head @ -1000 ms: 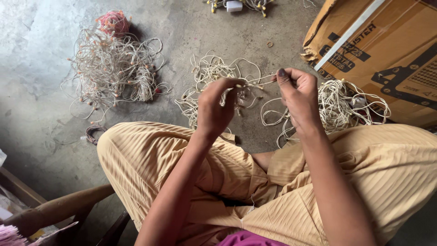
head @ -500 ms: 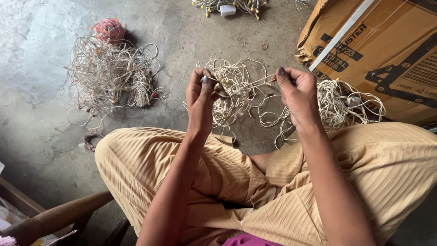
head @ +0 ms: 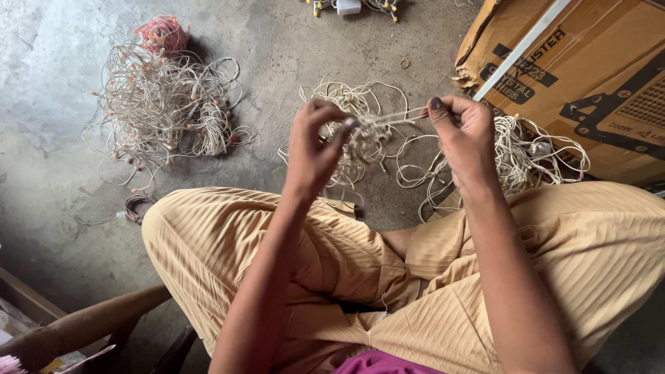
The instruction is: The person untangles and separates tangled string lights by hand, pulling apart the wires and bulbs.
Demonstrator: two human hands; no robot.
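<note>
While raised over the lap, both hands' fingers (head: 350, 125) pinching pale wire (head: 388, 118).

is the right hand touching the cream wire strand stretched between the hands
Touching. The head view shows the right hand pinching the end of the cream wire strand between thumb and forefinger, with no gap visible; the strand runs across to the left hand.

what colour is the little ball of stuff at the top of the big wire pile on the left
Pinkish red. The ball sits at the top edge of the pale wire pile, seen in the head view.
</note>
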